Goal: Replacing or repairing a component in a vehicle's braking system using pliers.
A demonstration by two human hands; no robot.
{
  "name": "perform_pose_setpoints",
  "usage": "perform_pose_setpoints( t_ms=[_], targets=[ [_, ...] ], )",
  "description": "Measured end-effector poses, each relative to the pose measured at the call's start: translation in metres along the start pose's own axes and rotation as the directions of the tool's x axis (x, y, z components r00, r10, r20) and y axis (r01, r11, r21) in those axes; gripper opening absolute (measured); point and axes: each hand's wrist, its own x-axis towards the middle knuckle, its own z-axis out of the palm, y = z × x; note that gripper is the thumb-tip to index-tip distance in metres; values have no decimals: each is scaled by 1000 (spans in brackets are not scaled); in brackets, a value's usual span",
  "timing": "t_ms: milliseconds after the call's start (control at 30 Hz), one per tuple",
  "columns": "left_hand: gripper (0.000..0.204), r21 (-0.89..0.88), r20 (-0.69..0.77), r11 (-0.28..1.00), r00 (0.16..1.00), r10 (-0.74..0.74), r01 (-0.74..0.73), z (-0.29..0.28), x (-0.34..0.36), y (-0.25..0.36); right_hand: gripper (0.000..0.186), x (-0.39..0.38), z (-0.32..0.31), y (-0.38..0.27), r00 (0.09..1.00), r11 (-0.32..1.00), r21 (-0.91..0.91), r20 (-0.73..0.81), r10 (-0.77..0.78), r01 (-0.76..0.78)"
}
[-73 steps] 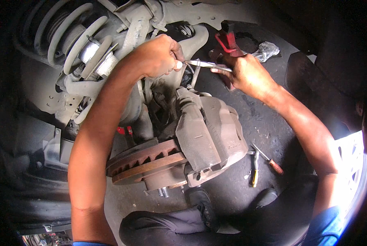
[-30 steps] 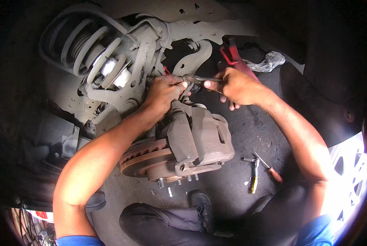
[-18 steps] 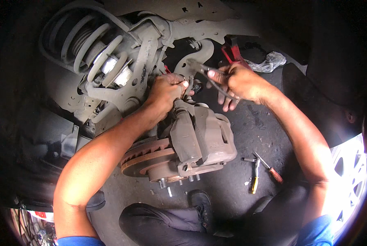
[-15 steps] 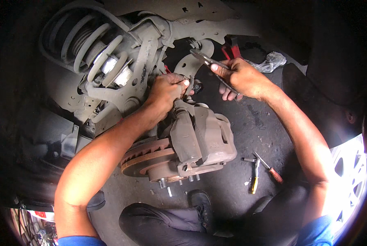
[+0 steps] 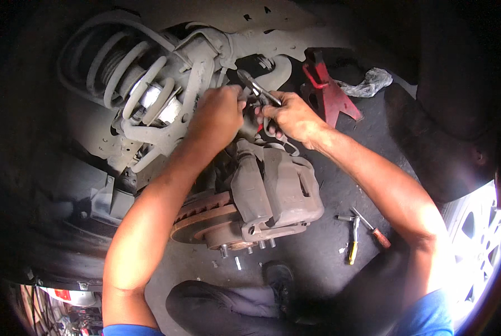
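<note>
My right hand [image 5: 297, 117] is closed around a pair of metal pliers [image 5: 257, 88], their jaws pointing up and left toward my left hand. A thin curved hose or cable [image 5: 288, 147] runs from under the right fingers to the top of the brake caliper [image 5: 287, 187]. My left hand [image 5: 216, 115] is closed, back toward me, beside the pliers' jaws; whatever its fingers pinch is hidden. Both hands are just above the caliper, which sits over a rusty brake disc [image 5: 205, 223] with wheel studs below.
A coil spring [image 5: 144, 87] and suspension arms stand at upper left. On the floor are a red jack stand [image 5: 335, 99], clear plastic [image 5: 369, 85], a yellow-handled ratchet [image 5: 353, 243] and a red-handled screwdriver [image 5: 372, 228]. A wheel [image 5: 477, 238] is at the right edge.
My right hand has moved left and slightly down with the pliers, close to my left hand. The left hand has turned and moved slightly left. The jack stand shows more now.
</note>
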Motion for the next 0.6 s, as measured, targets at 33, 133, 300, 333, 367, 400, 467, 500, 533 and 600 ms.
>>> perform_pose_setpoints(
  t_ms=[33, 133, 300, 333, 367, 400, 467, 500, 533, 600],
  targets=[
    [23, -102, 146, 992, 988, -56, 71, -7, 9, 2, 16, 1, -1, 0, 1000, 1000, -2, -1, 4, -4],
    [31, -118, 312, 979, 942, -121, 165, -12, 15, 4, 13, 3, -4, -2, 1000, 997, -80, -15, -20, 18],
    [29, -137, 388, 961, 905, -172, 241, -7, 19, 0, 14, 9, -9, 10, 997, 980, -187, -22, -75, 69],
    [28, -193, 393, 937, 898, -198, 291, -3, 17, -5, 15, 8, -5, 9, 994, 974, -210, -37, -99, 89],
    [26, -248, 399, 908, 890, -223, 338, 0, 15, -10, 15, 7, -2, 8, 991, 966, -234, -53, -124, 109],
    [26, -246, 398, 907, 889, -227, 342, 4, 16, -15, 15, 7, 2, 7, 991, 966, -233, -49, -124, 110],
    [24, -361, 407, 851, 886, -223, 381, 11, 17, -24, 18, 6, 6, 9, 983, 967, -207, -70, -169, 152],
    [24, -360, 407, 850, 885, -227, 384, 13, 16, -29, 18, 7, 8, 9, 984, 967, -207, -66, -168, 151],
    [22, -362, 429, 826, 864, -264, 432, 15, 17, -27, 19, 8, 7, 9, 982, 964, -201, -48, -185, 172],
    [21, -366, 451, 797, 841, -300, 480, 15, 17, -26, 19, 9, 6, 12, 979, 962, -197, -29, -199, 190]
  ],
)
